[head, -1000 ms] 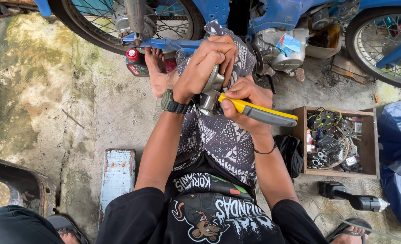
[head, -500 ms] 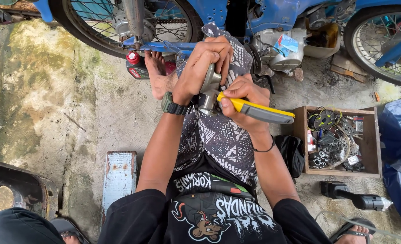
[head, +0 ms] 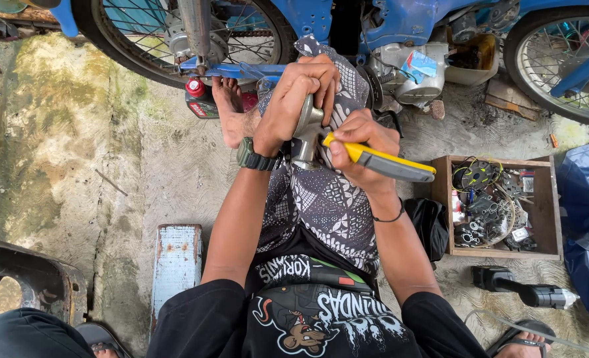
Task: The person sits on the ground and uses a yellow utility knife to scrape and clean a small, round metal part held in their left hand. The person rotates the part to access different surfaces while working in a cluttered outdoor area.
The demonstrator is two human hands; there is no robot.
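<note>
Wooden box (head: 546, 205): right of both hands, holds tangled small metal parts.
Left hand (head: 297, 99): grip closed around grey metal part (head: 306, 136).
Right hand (head: 360, 149): grip closed on yellow-handled tool (head: 390, 162).

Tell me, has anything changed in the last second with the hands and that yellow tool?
Hardly anything. The left hand still grips the grey metal part on the knee, and the right hand still holds the yellow-handled tool against it. The wooden box of parts stayed put.

Left hand (head: 297, 99) fisted, right hand (head: 357, 149) gripping, seemingly touching; both arms extended.
</note>
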